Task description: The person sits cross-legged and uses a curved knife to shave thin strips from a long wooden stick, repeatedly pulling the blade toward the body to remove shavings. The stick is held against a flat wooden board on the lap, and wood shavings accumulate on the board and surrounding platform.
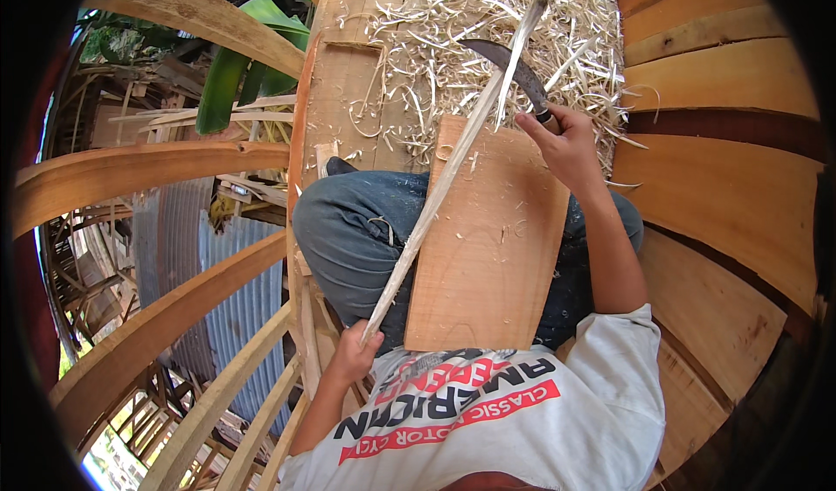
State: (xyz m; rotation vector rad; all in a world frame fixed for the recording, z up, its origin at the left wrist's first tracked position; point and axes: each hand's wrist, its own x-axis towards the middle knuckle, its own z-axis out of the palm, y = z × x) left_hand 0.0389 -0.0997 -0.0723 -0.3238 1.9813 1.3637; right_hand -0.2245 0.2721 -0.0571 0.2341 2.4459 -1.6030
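My left hand (355, 352), low beside my hip, is closed round the near end of a long pale wooden stick (433, 198). The stick slants up and away to the right across my lap. In my right hand (566, 147) is the dark handle of a sickle (522, 75), whose curved blade points left and lies at the stick's far part. A split strip of wood (522, 36) rises beside the blade. Beneath the stick, a flat wooden board (488, 252) rests on my lap and leans against my shirt.
Curly wood shavings (435, 47) cover much of the plank floor (344, 82) ahead of me. A wall of wide planks (723, 186) stands close on the right. Wooden rails (157, 173) run along the left, with corrugated metal sheets (235, 291) and scrap wood beyond them.
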